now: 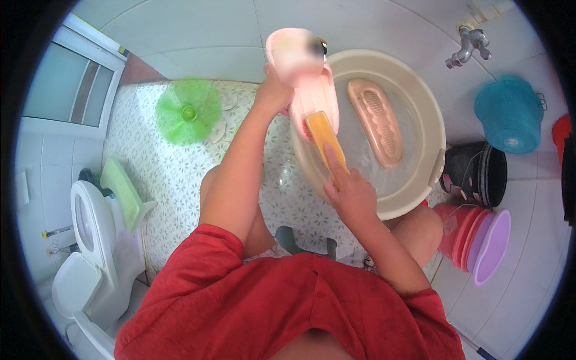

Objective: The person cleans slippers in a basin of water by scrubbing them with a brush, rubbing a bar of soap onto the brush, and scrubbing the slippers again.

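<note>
My left hand (274,91) is closed around the side of a pale pink slipper (315,99), which I hold up over the left rim of a big cream basin (435,114). The slipper's broad front part is blurred. In my right hand (351,195) is a scrub brush with a yellow-orange back (324,135); its reddish bristles press against the slipper's near end, and my index finger lies along the brush. Water fills part of the basin. In it lies a pinkish-bronze slipper (375,123), apparently with its ridged sole facing up.
A metal tap (471,47) sticks out of the wall at the upper right. Along the right wall are a teal bucket (509,114), a black bucket (493,174) and stacked red and purple tubs (492,246). A green round object (189,105) and a white toilet (99,240) are at the left.
</note>
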Motion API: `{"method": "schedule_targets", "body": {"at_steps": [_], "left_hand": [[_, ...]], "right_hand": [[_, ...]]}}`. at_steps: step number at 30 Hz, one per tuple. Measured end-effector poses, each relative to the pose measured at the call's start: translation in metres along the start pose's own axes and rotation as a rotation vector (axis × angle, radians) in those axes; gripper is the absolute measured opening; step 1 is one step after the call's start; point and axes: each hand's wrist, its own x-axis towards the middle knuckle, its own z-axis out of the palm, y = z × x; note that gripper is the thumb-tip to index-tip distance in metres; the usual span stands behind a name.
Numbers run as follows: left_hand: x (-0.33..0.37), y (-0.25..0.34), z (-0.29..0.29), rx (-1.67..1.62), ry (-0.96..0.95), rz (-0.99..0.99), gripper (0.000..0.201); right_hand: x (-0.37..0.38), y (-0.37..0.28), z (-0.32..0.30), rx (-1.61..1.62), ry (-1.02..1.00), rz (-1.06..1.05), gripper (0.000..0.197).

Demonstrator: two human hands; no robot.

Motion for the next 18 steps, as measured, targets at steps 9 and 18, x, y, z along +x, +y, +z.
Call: {"method": "schedule_targets", "body": {"at_steps": [9,18], "left_hand": [[0.013,-0.013,0.004,0.084,0.055,0.068,0.06],[0.008,-0.005,-0.001,0.052,0.025,0.013,0.058]], "right_hand": [[0.046,-0.004,-0.009,-0.02,0.041,0.028,0.068],[0.057,-0.02,0.005,0.07,0.057,-0.039,0.068]]}}
